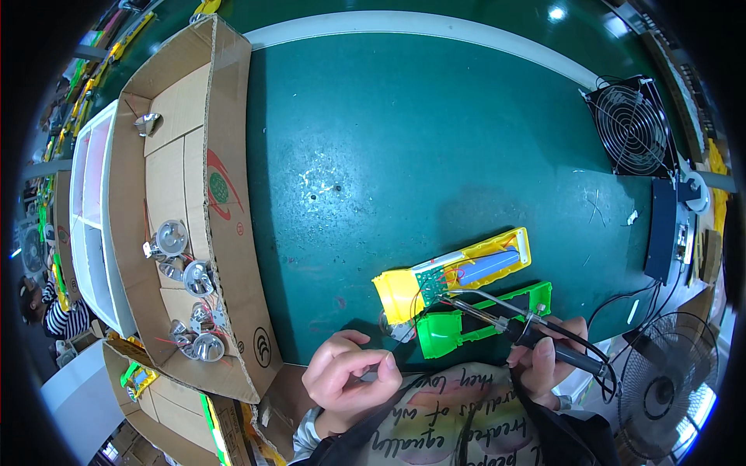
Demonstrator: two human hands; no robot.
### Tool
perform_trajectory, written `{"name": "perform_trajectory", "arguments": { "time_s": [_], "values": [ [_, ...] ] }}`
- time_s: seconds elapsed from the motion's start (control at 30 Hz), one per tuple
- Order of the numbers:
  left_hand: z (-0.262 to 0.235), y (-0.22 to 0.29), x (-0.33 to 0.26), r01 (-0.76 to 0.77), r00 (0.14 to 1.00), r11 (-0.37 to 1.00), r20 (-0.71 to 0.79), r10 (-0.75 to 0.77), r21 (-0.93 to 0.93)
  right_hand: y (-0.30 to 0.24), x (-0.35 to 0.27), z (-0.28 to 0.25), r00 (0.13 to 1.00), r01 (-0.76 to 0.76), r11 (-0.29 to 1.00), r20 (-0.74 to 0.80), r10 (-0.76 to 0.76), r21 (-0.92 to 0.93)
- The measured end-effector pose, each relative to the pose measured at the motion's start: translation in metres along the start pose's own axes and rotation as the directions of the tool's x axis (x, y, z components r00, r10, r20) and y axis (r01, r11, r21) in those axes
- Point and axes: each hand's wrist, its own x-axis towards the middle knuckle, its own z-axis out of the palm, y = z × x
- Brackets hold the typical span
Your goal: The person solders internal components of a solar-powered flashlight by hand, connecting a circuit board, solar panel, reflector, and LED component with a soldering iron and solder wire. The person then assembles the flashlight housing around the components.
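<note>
Green worktable [466,140] with a pale far rim, spread across the middle of a workshop. Along the left edge, a long open cardboard box [229,287], holding several shiny round reflectors [172,238] with thin leads. Beyond the box, a white tray [95,210]. At lower right, just off the table, a wire-caged fan [660,388]; at the far right corner, a square black fan [629,128].

Near the front edge, right of center, a soldering iron [524,335] with a dark handle, slanting up and leftward. At its tip end, an open yellow housing [395,299], tilted on the tabletop; just below, partly behind the iron, a green frame [439,335].

Right hand [548,359]: grips the iron's handle, fingers closed around it. Left hand [350,374]: hovers left of the green frame, fingers curled, thumb close to the index finger; cannot tell about any thin strand pinched there.

Inside the housing, a blue cylindrical cell [489,266], and beside it a small green circuit board [430,287] with red wires [451,270]. Iron's tip at the board's lower edge; contact impossible to tell.
</note>
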Motion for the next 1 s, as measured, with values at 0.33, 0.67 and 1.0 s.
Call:
{"name": "perform_trajectory", "arguments": {
  "time_s": [0.33, 0.67, 1.0],
  "values": [
    [0.003, 0.001, 0.000, 0.002, 1.000, 1.000, -0.016, -0.002, -0.001, 0.001, 0.001, 0.000, 1.000, -0.007, 1.000, 0.013, 0.007, -0.019],
    [0.004, -0.006, -0.002, -0.023, 1.000, 0.999, -0.018, 0.023, -0.032, 0.004, 0.000, 0.000, 1.000, -0.011, 0.999, -0.017, 0.010, -0.034],
    [0.008, -0.003, 0.003, -0.118, 0.986, 0.992, 0.127, 0.112, 0.041, 0.003, 0.001, -0.001, 0.998, 0.026, 1.000, 0.057, -0.025, -0.015]
  ]
}}
